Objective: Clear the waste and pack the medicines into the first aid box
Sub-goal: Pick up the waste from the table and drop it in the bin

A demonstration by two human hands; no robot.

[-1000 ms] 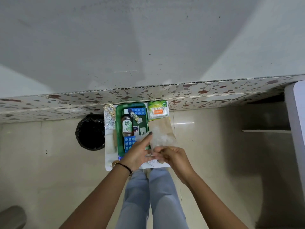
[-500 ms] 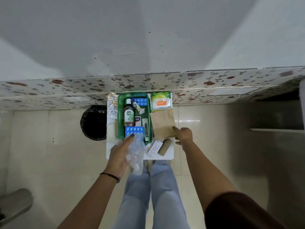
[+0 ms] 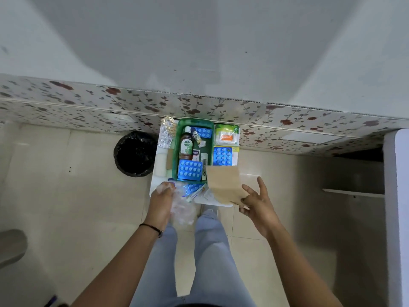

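A green first aid box [image 3: 179, 138] stands on a small white table [image 3: 159, 167] against the wall. Inside it lie a brown antiseptic bottle [image 3: 186, 145] and blue blister packs [image 3: 190, 169]. My left hand [image 3: 161, 201] grips a crumpled clear plastic wrapper [image 3: 183, 210] at the table's near left corner. My right hand [image 3: 257, 203] pinches the near corner of a brown paper bag [image 3: 223, 185], lifted off the table's right side. Another blue blister pack [image 3: 222, 155] lies uncovered where the bag was. A cotton bud box [image 3: 227, 135] stands at the back right.
A black-lined waste bin [image 3: 135, 154] stands on the floor left of the table. Silver tablet strips [image 3: 167, 135] lie at the table's back left, a white roll [image 3: 160, 161] below them. My legs are under the table's near edge. A white cabinet [image 3: 396, 196] stands at the right.
My right hand has taken hold of the brown paper bag and lifted it toward me, uncovering a blue blister pack. My left hand took the plastic wrapper and drew it to the near left corner.
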